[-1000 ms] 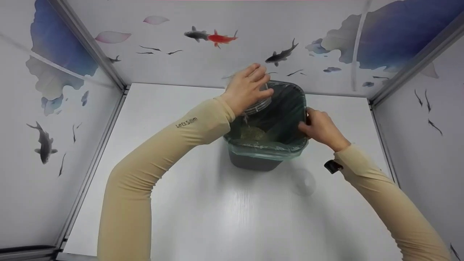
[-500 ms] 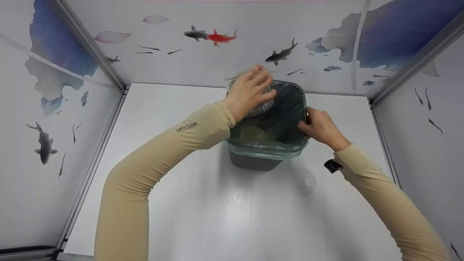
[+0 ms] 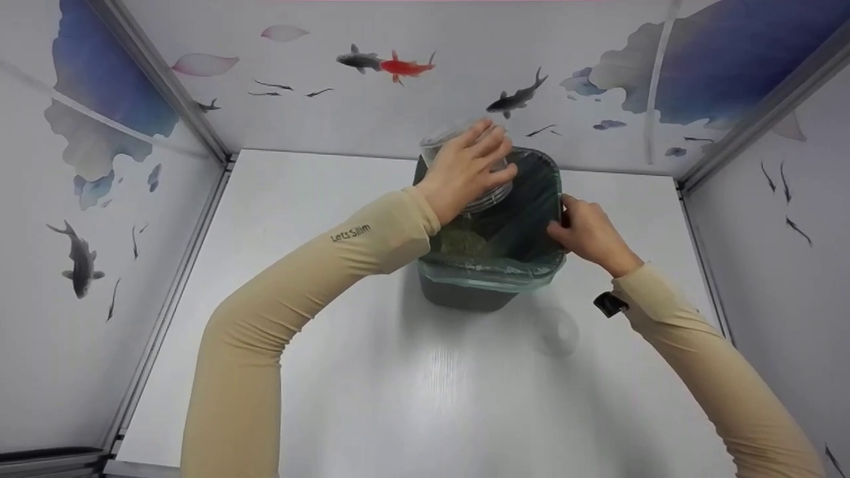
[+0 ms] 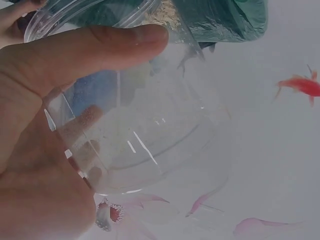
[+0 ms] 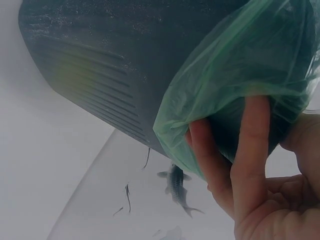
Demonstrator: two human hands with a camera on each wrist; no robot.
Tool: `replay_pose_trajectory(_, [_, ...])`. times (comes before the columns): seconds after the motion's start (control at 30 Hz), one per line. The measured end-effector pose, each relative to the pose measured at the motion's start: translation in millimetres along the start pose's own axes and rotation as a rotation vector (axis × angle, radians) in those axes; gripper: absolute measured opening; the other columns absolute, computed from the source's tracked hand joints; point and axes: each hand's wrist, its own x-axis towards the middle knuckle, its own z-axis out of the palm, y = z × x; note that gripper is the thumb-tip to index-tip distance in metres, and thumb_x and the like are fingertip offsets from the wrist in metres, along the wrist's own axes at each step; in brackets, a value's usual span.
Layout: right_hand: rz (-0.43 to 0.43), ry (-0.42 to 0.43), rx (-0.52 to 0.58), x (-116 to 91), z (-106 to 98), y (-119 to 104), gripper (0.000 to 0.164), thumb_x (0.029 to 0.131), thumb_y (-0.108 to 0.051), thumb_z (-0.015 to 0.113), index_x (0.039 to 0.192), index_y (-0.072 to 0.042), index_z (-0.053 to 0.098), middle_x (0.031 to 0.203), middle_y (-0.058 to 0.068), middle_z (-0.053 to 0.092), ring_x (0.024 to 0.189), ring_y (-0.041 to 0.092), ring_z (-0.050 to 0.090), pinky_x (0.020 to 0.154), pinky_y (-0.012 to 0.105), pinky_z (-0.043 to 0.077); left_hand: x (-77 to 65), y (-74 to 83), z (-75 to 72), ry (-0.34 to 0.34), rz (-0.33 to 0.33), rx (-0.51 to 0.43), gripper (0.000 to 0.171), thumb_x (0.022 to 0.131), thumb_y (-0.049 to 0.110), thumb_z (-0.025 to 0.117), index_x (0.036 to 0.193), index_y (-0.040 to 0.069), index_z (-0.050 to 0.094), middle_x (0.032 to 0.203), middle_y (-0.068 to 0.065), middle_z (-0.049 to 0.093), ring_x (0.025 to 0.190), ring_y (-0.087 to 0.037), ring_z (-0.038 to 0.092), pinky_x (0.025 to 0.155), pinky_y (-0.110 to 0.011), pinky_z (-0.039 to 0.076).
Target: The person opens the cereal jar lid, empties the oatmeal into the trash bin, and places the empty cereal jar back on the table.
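My left hand (image 3: 465,169) grips a clear plastic jar (image 4: 160,145), tipped with its mouth down over a dark grey bin (image 3: 468,297). I can see right through the jar's wall in the left wrist view. A green bin bag (image 3: 508,282) lines the bin and folds over its rim. Down inside lies a pale yellowish heap (image 3: 463,242) of fine bits; their kind is too small to tell. My right hand (image 3: 591,232) holds the bin's right rim, thumb inside. In the right wrist view two fingers (image 5: 252,145) press under the bag's folded edge.
A clear round lid (image 3: 556,332) lies on the white tabletop (image 3: 372,398), in front of the bin to the right. Behind the bin stands a white panel (image 3: 319,126) printed with fish, and similar panels close off both sides.
My left hand has shifted slightly right with the jar. Bits seen falling from the jar's mouth a second ago no longer show. The right hand and the bin stay in place.
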Motion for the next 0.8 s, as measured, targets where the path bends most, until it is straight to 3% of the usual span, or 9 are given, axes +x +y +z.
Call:
replay_pose_trajectory(0.33, [-0.016, 0.010, -0.009, 0.0, 1.0, 0.7, 0.010, 0.086, -0.002, 0.056, 0.091, 0.006, 0.054, 0.067, 0.011, 0.055, 0.058, 0.023, 0.056, 0.050, 0.031, 0.044, 0.5, -3.3, 4.1, 0.000, -0.004, 0.026, 0.068, 0.098, 0.014, 0.055, 0.151, 0.027, 0.016, 0.158, -0.012, 0.013, 0.144, -0.030, 0.008, 0.115, -0.044, -0.001])
replay_pose_trajectory(0.6, [-0.018, 0.007, -0.015, -0.1, 2.0, 0.5, 0.012, 0.086, -0.003, 0.056, 0.092, 0.007, 0.054, 0.068, 0.012, 0.056, 0.059, 0.025, 0.057, 0.052, 0.032, 0.045, 0.1, -1.1, 5.5, -0.031, 0.000, 0.194, 0.072, 0.100, 0.020, 0.053, 0.154, 0.026, 0.007, 0.158, -0.015, 0.006, 0.144, -0.031, 0.003, 0.114, -0.047, -0.003])
replay_pose_trajectory(0.8, [-0.008, 0.004, -0.014, 0.2, 1.1, 0.2, 0.012, 0.086, -0.004, 0.056, 0.093, 0.007, 0.054, 0.069, 0.012, 0.056, 0.060, 0.024, 0.057, 0.051, 0.032, 0.045, -0.9, -1.0, 1.9, -0.044, 0.009, 0.184, 0.078, 0.098, 0.022, 0.056, 0.155, 0.023, 0.003, 0.157, -0.017, 0.003, 0.144, -0.032, 0.000, 0.114, -0.048, -0.004])
